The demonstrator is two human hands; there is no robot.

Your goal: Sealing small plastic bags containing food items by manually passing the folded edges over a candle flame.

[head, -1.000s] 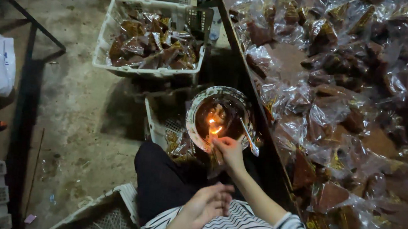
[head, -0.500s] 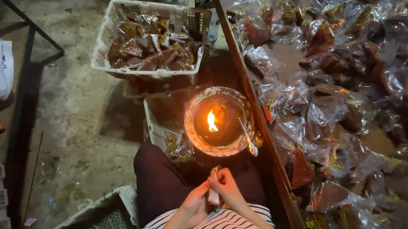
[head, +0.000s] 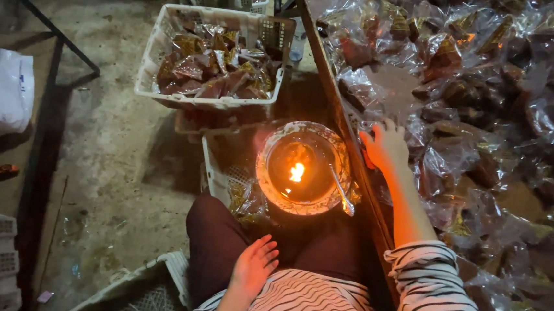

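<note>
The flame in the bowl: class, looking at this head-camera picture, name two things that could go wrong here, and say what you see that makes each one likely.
1. The right hand reaches over to the plastic-wrapped packets just beside the open flame; its striped sleeve might catch or scorch.
2. The bowl sits in a plastic crate by the person's knee; a nudge could tip it, and plastic packets lie close by.

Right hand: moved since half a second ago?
Yes. The right hand has gone from the lap, below the flame bowl, up and right past the bowl to the bagged pieces on the table.
</note>
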